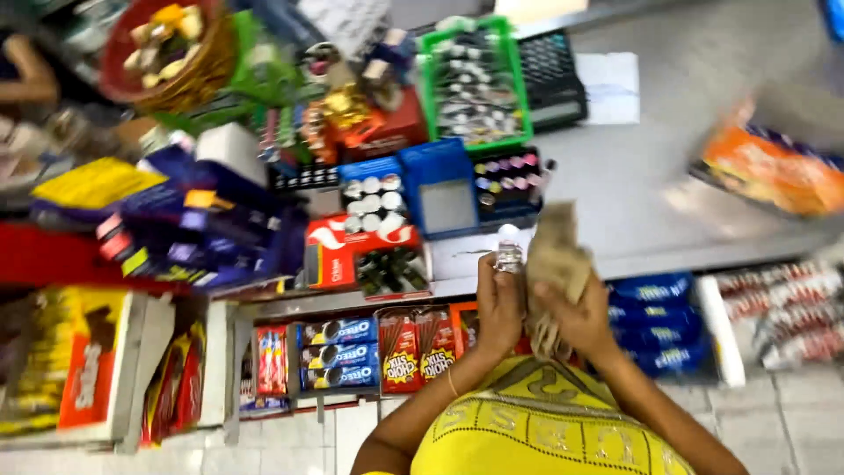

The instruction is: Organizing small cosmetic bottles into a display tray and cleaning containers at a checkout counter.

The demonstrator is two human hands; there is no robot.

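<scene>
A: Starting far left at 9 o'clock, yellow snack boxes [83, 365] stand on the low shelf, and above them a heap of purple chocolate packs [207, 233] sits on the counter.

B: Up at 11 o'clock there's a wicker basket [171, 53] of wrapped sweets, blurred.

A: Moving toward the middle, a red carton [338, 255] and a blue box [444, 189] rest at the counter's front edge, with a green tray [475, 79] of small items at 12 o'clock and a dark calculator [549, 75] just beside it.

B: Now the hands, about 5 o'clock from the blue box. The left hand [499, 308] is closed around a small clear bottle [509, 249], held upright, cap on top.

A: And touching it on the right, the right hand [580, 321] grips a wad of brownish paper notes [556, 264], fingers curled tight around it. Blurred, so I cannot count them.

B: Both hands sit above the person's yellow shirt [536, 422], over the shelf of blue biscuit packs [655, 321].

A: Far right at 2 o'clock, an orange packet [774, 167] lies on the bare grey counter [633, 176], well apart from the hands.
</scene>
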